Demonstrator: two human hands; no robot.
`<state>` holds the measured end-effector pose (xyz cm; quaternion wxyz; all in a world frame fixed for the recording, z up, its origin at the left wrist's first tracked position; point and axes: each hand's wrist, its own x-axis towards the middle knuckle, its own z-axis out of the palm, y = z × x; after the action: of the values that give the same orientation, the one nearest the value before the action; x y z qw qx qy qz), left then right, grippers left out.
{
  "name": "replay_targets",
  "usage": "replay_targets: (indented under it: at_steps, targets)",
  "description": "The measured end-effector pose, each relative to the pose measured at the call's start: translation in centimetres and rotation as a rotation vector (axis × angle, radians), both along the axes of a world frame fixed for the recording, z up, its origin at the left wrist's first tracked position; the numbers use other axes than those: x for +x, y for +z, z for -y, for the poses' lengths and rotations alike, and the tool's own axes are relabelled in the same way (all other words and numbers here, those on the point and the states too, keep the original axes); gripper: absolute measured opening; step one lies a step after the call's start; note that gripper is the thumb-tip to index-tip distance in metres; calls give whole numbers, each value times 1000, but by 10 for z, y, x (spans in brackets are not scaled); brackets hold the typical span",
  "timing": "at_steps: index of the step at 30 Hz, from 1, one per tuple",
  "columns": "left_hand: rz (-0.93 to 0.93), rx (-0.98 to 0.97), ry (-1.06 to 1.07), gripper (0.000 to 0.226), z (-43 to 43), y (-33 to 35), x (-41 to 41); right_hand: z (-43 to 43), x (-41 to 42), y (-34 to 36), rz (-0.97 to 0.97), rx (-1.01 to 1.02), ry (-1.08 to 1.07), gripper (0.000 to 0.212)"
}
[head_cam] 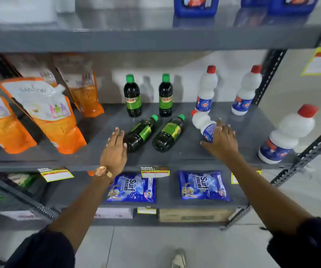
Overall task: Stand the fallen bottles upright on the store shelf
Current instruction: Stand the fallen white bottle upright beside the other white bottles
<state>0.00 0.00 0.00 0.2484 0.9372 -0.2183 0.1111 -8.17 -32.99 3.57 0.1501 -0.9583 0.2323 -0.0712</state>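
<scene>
Two dark bottles with green caps lie on their sides on the grey middle shelf (243, 136): the left fallen one (141, 133) and the right fallen one (169, 133). A white bottle with a red cap (202, 123) also lies tipped over, cap toward the back left. My left hand (115, 149) hovers with fingers spread just left of the left fallen dark bottle, touching or nearly touching its base. My right hand (222, 141) rests over the lower end of the fallen white bottle, fingers curled around it. Two dark bottles (132, 95) (165, 95) stand upright behind.
Three white red-capped bottles stand upright at the back (207, 88), back right (246, 90) and front right (289, 134). Orange refill pouches (45, 115) fill the shelf's left side. Blue detergent packs (132, 188) lie on the shelf below. A slotted upright post (268, 76) bounds the right.
</scene>
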Motion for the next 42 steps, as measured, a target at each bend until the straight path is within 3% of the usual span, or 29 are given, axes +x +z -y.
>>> replay_targets:
  at_steps: [5, 10, 13, 16, 18, 20, 26, 31, 38, 42]
  targets:
    - [-253, -92, 234, 65, 11, -15, 36, 16, 39, 0, -121, 94, -128, 107]
    - [-192, -80, 296, 66, 15, -26, 39, 33, 47, -12, -45, 120, -226, 71]
    - [-157, -67, 323, 72, 15, -33, 46, 37, 45, -20, 158, 225, -267, 61]
    - [-148, -66, 333, 66, 13, -39, 52, 30, 52, -29, 612, 475, -242, 60]
    - [-140, -68, 333, 63, 12, -41, 52, 26, 58, -34, 816, 642, -207, 67]
    - [-130, -82, 336, 62, 12, -40, 52, 25, 63, -38, 879, 711, -181, 78]
    - [-134, -76, 337, 61, 11, -42, 54, 30, 63, -45, 838, 763, -71, 90]
    - [-110, -73, 337, 55, 12, -42, 53, 40, 44, -60, 659, 779, -37, 73]
    - [-109, -64, 335, 53, 14, -40, 51, 35, 57, -60, 699, 638, -125, 84]
    - [-123, -50, 339, 52, 13, -39, 50, 41, 49, -64, 666, 748, -61, 75]
